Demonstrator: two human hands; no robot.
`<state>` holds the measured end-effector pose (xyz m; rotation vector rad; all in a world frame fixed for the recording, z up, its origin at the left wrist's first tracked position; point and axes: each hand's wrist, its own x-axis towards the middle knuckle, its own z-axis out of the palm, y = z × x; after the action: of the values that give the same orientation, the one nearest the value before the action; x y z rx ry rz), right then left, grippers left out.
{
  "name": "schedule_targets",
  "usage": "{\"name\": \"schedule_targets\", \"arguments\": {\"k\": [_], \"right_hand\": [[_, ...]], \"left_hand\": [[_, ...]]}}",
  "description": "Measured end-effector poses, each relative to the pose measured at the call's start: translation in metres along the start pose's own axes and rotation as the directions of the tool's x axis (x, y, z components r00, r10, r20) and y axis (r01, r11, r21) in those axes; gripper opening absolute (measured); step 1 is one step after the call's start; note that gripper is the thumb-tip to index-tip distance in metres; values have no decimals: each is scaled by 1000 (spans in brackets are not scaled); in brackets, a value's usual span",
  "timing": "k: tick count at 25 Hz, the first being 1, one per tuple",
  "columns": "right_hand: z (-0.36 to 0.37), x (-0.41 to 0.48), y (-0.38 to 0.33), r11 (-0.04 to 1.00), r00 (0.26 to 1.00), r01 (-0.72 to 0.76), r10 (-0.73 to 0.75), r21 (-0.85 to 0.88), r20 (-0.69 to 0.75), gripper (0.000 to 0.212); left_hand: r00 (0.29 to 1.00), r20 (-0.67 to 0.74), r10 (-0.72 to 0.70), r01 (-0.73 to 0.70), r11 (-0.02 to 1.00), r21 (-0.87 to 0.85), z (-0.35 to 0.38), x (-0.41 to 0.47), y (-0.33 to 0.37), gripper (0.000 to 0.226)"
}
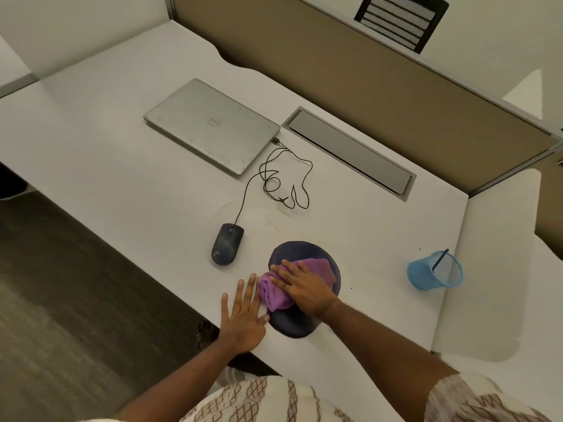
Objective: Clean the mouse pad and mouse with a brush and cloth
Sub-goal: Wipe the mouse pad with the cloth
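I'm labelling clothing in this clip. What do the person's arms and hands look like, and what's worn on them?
Both forearms are bare from the upper arm down. The left hand and right hand wear no gloves, and no rings or watch are visible. Short sleeves in a cream fabric with a brown lattice pattern cover the upper arms.

one mouse (228,244), one laptop (211,126) (closed), two hands (243,318)

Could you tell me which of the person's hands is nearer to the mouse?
Left. The left hand lies flat on the desk just below the mouse; the right hand presses the purple cloth on the mouse pad, farther right.
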<state>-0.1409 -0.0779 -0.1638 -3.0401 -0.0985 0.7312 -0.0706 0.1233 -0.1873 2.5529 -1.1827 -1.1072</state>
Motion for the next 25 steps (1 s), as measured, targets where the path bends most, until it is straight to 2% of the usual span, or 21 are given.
{"name": "schedule_targets", "arguments": {"k": [4, 10, 12, 13, 14, 16, 17, 18, 19, 20, 21, 22, 23, 25], "right_hand": [[-10, 14, 3, 997, 997, -72, 73, 32, -3, 80], [-51, 45, 31, 953, 956, -291, 289, 78, 40, 67], [-63, 40, 47, 938, 951, -305, 309, 164, 1, 61], [-66, 32, 54, 913, 938, -315, 341, 260, -62, 62], [-66, 22, 60, 860, 900, -331, 411, 388, -144, 66], [-62, -3, 70, 677, 756, -344, 611, 651, -235, 69], [-57, -16, 73, 569, 672, -322, 700, 756, -241, 66], [-52, -28, 73, 473, 596, -297, 770, 829, -226, 62], [-46, -39, 71, 410, 547, -279, 811, 868, -207, 59], [-42, -47, 69, 385, 537, -273, 822, 882, -192, 57], [-37, -52, 67, 402, 566, -290, 804, 869, -183, 58], [-32, -53, 65, 459, 627, -328, 759, 825, -173, 61], [-29, -50, 63, 539, 697, -374, 700, 755, -155, 66], [-29, -38, 59, 673, 805, -396, 582, 624, -118, 74]], "left_hand": [[1000, 0, -17, 17, 1000, 22, 2, 1, 0, 80], [1000, -27, -5, 5, 1000, -2, 1, -1, 1, 80], [1000, -13, -11, 11, 1000, 0, -2, 0, 1, 79], [1000, -3, -12, 12, 1000, -5, -4, 0, 2, 78], [1000, 11, -11, 11, 1000, -13, -7, -1, 2, 78], [1000, 18, -7, 7, 1000, -18, -8, -4, 5, 76], [999, -39, -12, 11, 1000, -23, -8, -6, 7, 73], [987, -162, -9, 0, 998, -55, -9, -9, 10, 68], [954, -300, 7, -42, 993, -111, -15, -12, 15, 62], [918, -393, 43, -117, 979, -165, -25, -10, 20, 57], [899, -425, 110, -196, 967, -164, -37, -3, 25, 55], [897, -400, 190, -253, 961, -111, -49, 7, 31, 60], [908, -332, 257, -284, 958, -35, -61, 20, 35, 72], [941, -146, 304, -278, 945, 173, -82, 47, 43, 95]]}}
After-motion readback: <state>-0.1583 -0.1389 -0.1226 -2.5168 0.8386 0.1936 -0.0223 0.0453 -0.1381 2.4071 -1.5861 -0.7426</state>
